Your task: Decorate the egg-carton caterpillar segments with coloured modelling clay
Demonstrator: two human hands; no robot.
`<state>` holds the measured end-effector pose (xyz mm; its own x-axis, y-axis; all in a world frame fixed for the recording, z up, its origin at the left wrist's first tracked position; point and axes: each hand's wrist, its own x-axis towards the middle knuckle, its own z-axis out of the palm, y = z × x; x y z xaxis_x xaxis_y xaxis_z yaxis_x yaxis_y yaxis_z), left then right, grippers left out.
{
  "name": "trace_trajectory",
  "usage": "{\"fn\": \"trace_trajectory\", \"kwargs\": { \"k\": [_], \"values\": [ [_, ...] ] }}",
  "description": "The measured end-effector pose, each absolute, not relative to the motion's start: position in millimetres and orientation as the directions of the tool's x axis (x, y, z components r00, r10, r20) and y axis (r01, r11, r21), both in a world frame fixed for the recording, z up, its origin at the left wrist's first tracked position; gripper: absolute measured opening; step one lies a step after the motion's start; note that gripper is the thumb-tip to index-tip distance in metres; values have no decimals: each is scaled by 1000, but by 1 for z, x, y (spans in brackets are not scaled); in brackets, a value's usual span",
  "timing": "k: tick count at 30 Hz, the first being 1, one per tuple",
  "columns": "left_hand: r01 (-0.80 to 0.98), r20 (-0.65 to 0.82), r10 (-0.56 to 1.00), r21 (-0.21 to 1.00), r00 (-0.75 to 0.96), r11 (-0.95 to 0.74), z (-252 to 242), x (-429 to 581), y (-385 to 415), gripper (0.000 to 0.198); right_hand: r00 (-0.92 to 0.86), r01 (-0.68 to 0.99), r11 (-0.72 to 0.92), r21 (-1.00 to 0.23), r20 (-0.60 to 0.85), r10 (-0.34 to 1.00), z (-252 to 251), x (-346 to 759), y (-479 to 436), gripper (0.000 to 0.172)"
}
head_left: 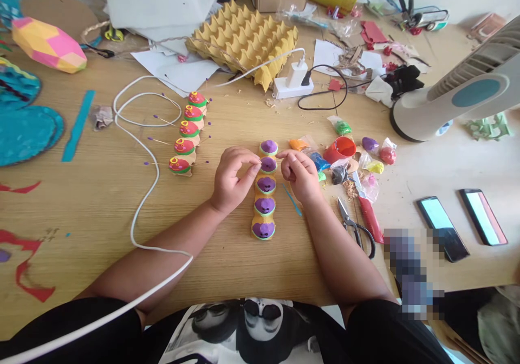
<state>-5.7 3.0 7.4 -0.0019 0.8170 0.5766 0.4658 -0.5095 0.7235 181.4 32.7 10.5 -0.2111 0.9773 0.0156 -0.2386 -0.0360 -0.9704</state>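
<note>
A strip cut from an egg carton [265,208] lies lengthwise in front of me, its bumps capped with purple clay and edged in light green; the nearer bumps carry small black pieces. My left hand [235,179] is at the strip's left side, thumb and forefinger pinched together by the second purple bump from the far end. Anything in that pinch is too small to make out. On the opposite side, my right hand [301,173] has its forefinger reaching toward the far bumps, the other fingers curled in. What they might hold is hidden.
To the left stands a red-and-green decorated carton strip [189,130] with thin sticks. Right of my hands are clay bags [319,161], a red cup [340,148], scissors [354,226], a red-handled knife [370,218] and two phones [442,226]. A white cable [140,212] crosses my left arm.
</note>
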Motion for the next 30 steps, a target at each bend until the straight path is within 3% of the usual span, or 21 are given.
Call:
{"fn": "trace_trajectory", "kwargs": {
  "k": [7,14,30],
  "values": [
    [270,406,901,894,-154,-357,-3,-5,4,24,-82,-435,-90,-896,-61,995,13,182,41,31],
    [356,432,891,862,-142,-362,-5,-7,8,21,-40,-481,-71,-874,-59,997,10,181,41,30],
    [272,337,937,914,-96,-301,-9,-4,9,18,16,-131,6,-991,4,1000,5,176,37,29]
  ]
}}
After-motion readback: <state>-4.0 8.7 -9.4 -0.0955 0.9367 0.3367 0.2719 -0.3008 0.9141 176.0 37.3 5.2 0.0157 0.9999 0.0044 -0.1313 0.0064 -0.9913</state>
